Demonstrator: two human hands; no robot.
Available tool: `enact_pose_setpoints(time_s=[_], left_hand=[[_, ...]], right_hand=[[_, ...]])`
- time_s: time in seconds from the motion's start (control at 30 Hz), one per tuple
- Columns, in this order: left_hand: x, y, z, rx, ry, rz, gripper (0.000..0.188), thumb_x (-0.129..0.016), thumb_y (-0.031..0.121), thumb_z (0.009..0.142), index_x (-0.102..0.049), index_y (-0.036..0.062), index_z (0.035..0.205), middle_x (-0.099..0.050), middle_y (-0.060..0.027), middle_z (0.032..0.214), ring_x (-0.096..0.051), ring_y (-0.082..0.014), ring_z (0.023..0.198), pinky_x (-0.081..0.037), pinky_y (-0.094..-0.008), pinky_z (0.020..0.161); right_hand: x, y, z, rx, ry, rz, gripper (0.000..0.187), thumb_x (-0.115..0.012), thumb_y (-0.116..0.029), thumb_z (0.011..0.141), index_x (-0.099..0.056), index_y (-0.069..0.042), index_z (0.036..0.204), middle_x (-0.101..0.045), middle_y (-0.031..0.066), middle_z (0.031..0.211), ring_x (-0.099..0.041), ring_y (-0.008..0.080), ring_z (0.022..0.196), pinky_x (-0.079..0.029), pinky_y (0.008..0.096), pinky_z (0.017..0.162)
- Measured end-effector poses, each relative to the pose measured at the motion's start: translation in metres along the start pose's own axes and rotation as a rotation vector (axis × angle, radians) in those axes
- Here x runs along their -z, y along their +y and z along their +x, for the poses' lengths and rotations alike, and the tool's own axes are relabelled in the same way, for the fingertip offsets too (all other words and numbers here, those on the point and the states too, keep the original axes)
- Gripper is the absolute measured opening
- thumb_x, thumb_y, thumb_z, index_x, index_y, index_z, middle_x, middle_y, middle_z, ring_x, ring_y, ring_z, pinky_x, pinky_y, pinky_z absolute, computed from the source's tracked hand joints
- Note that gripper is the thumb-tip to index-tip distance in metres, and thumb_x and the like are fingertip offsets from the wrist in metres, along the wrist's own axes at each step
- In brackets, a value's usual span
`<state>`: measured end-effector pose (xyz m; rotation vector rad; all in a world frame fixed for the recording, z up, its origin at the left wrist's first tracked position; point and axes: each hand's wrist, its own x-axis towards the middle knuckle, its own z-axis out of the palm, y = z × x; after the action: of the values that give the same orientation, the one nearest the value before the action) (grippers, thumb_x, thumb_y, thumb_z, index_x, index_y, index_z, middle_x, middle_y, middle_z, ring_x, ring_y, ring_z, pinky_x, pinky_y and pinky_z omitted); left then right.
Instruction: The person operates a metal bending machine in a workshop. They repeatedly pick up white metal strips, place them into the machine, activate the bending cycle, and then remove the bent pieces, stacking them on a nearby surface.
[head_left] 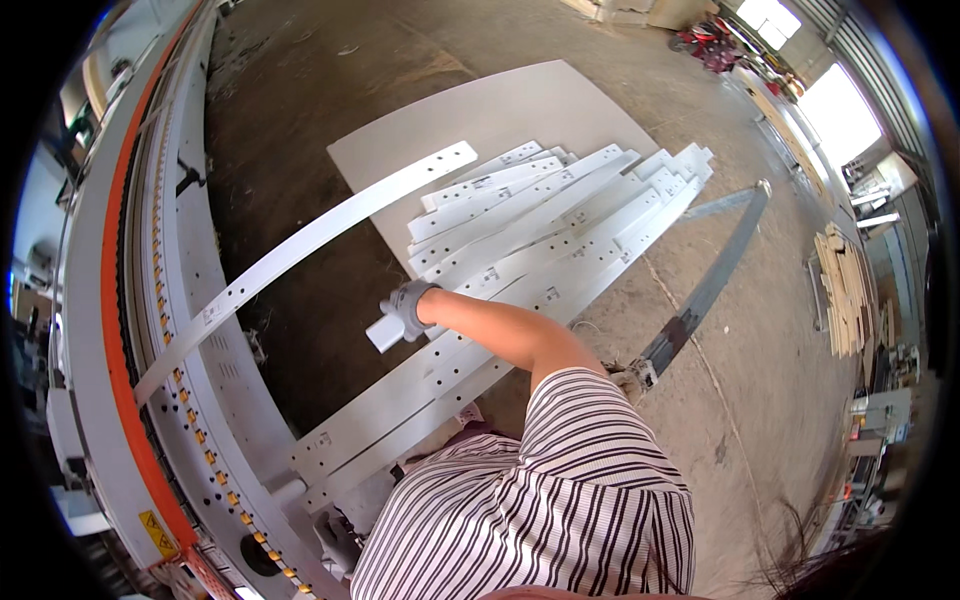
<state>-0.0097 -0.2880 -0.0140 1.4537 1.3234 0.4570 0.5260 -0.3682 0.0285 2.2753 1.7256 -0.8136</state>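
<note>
My right hand (405, 308), in a grey glove, is closed around a white panel strip (383, 334) near its end, which sticks out to the left of the fingers. Beyond and beside the hand lies a fanned stack of white panel strips (530, 235) with small dark holes. Two more long drilled strips (400, 395) run under my forearm toward the lower left. A separate long white strip (300, 240) spans from the stack to the machine at left. No left hand can be made out; my torso covers the lower middle.
At left stands a long machine (135, 300) with an orange band and a row of yellow pieces. A large pale sheet (540, 100) lies beneath the stack. Right of the stack is a grey metal bar frame (715, 270) above the concrete floor. Wooden boards (840, 290) are piled at far right.
</note>
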Motion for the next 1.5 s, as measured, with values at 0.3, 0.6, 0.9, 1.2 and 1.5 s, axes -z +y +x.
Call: enact_pose_setpoints(time_s=[0.3, 0.6, 0.9, 1.2, 1.5], left_hand=[[-0.099, 0.113, 0.018, -0.366, -0.525, 0.044, 0.027, -0.053, 0.02, 0.095, -0.052, 0.0003, 0.114, -0.064, -0.0091, 0.092, -0.061, -0.0142, 0.075, -0.05, -0.0273, 0.065], [-0.141, 0.151, 0.0, -0.113, -0.669, -0.17, 0.037, -0.058, 0.032, 0.094, -0.054, -0.0002, 0.111, -0.063, -0.0102, 0.098, -0.065, -0.0196, 0.078, -0.055, -0.0313, 0.066], [0.016, 0.086, 0.009, -0.028, 0.1, -0.471, 0.028, -0.053, 0.034, 0.095, -0.061, 0.0081, 0.095, -0.056, 0.0001, 0.073, -0.05, -0.0083, 0.057, -0.042, -0.0238, 0.05], [0.185, -0.007, 0.075, -0.035, 0.703, -0.769, 0.027, -0.059, 0.033, 0.091, -0.062, 0.008, 0.101, -0.066, -0.0067, 0.092, -0.067, -0.0195, 0.077, -0.056, -0.0309, 0.065], [0.178, -0.029, 0.14, 0.13, 0.649, -0.79, 0.045, -0.047, 0.042, 0.096, -0.055, 0.0023, 0.114, -0.063, -0.0067, 0.098, -0.06, -0.0214, 0.086, -0.048, -0.0354, 0.075]], right_hand=[[-0.041, -0.049, -0.023, 0.11, -0.797, 0.546, 0.026, -0.063, -0.028, 0.075, -0.07, -0.008, 0.09, -0.07, 0.0096, 0.091, -0.068, 0.0213, 0.072, -0.054, 0.0419, 0.065], [-0.043, -0.1, 0.007, 0.319, -0.643, 0.499, 0.056, -0.066, -0.052, 0.075, -0.069, -0.003, 0.102, -0.069, 0.012, 0.094, -0.063, 0.0272, 0.083, -0.05, 0.0428, 0.074], [-0.021, -0.023, -0.039, 0.201, -0.596, 0.128, 0.07, -0.061, -0.062, 0.076, -0.063, -0.005, 0.115, -0.065, 0.0172, 0.112, -0.061, 0.0327, 0.103, -0.049, 0.0441, 0.084], [-0.059, -0.103, -0.07, 0.168, -0.175, 0.121, 0.07, -0.041, -0.071, 0.083, -0.064, -0.009, 0.106, -0.063, 0.0241, 0.105, -0.06, 0.038, 0.101, -0.047, 0.0444, 0.085], [-0.08, -0.258, -0.068, 0.198, -0.01, 0.042, 0.064, -0.028, -0.064, 0.091, -0.06, -0.009, 0.095, -0.066, 0.0206, 0.088, -0.063, 0.0397, 0.085, -0.048, 0.049, 0.076]])
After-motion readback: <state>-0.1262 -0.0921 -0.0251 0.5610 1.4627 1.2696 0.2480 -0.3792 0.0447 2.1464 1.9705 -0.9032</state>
